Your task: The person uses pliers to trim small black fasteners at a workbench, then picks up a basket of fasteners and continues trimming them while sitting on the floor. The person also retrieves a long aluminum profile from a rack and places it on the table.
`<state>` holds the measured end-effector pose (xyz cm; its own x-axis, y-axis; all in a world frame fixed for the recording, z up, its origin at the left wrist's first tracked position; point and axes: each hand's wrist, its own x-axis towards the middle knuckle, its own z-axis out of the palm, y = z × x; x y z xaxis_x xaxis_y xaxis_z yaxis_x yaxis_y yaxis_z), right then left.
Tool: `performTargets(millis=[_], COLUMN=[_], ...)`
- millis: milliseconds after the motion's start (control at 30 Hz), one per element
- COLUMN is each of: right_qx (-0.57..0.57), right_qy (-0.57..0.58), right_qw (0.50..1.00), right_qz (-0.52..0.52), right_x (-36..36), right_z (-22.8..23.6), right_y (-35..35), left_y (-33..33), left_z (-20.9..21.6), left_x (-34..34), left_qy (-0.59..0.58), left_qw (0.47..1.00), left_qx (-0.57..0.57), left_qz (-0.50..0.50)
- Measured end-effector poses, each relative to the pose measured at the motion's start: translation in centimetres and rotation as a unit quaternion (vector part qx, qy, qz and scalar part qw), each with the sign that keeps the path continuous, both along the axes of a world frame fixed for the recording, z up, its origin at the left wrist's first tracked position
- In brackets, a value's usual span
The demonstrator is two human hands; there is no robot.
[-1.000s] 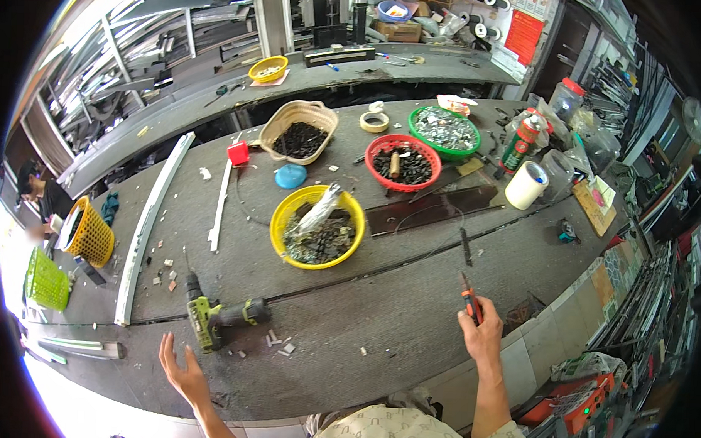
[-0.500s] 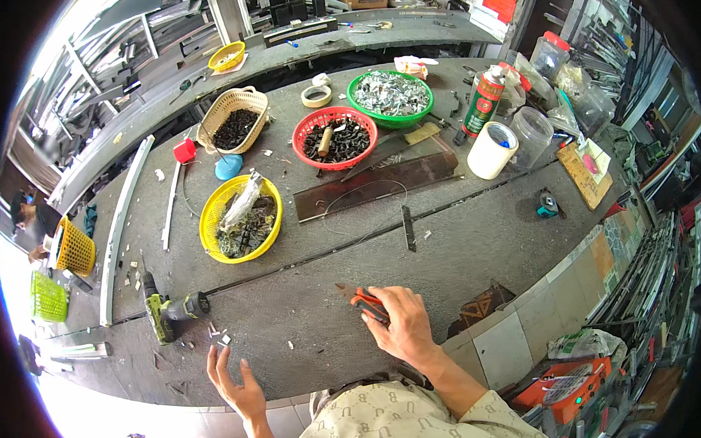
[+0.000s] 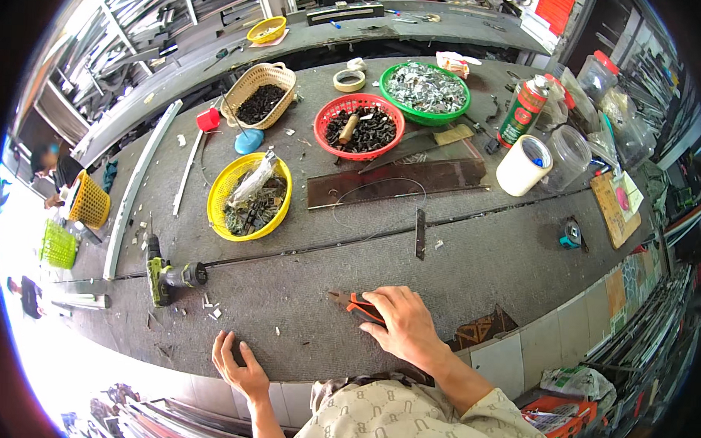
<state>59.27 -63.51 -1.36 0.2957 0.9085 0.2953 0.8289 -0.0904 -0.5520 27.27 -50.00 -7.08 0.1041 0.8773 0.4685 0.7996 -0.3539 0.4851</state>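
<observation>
My right hand point(image 3: 405, 323) is closed around pliers point(image 3: 360, 306) with orange and black handles. Their dark jaws point left, just above the grey workbench point(image 3: 302, 275) or against it; I cannot tell which. My left hand point(image 3: 241, 367) is at the bench's near edge, fingers apart and holding nothing. Small white scraps point(image 3: 214, 313) lie beyond its fingertips, with a green and black cordless drill point(image 3: 163, 274) farther left. Past the pliers are a short dark strip point(image 3: 420, 235) and a loop of thin wire point(image 3: 336, 218).
Farther back stand a yellow basket point(image 3: 220, 224) of small parts, a red basket point(image 3: 322, 141) of black pieces, a green basket point(image 3: 462, 109) of metal pieces and a beige basket point(image 3: 288, 78). A white roll point(image 3: 524, 167) and spray can point(image 3: 522, 113) stand right. Another person point(image 3: 55, 166) is far left.
The view has shifted, so the bench things sit differently in the picture. My left hand has drawn back a little from the white scraps. My right hand still grips the pliers.
</observation>
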Motion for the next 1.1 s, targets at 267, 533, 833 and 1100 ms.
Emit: performTargets(millis=[267, 533, 833, 1100], right_qx=[-0.088, -0.038, -0.020, -0.061], right_qy=[0.411, 0.697, 0.308, -0.050], right_qw=[0.902, 0.715, 0.910, 0.945], right_qz=[-0.096, -0.040, -0.277, -0.318], right_x=[2.2, 5.5, 8.3, 11.2], right_z=[0.8, 1.0, 1.9, -0.4], right_y=[-1.6, -4.2, -4.4, 1.0], left_y=[-0.1, -0.1, 0.0, 0.1], left_z=[0.2, -0.1, -0.3, -0.4], left_x=[0.1, -0.1, -0.2, 0.0], left_qy=[0.009, 0.000, 0.004, -0.013], left_qw=[1.000, 1.000, 1.000, 1.000], left_qx=[0.001, -0.003, -0.002, -0.003], left_qz=[-0.002, 0.002, 0.008, 0.021])
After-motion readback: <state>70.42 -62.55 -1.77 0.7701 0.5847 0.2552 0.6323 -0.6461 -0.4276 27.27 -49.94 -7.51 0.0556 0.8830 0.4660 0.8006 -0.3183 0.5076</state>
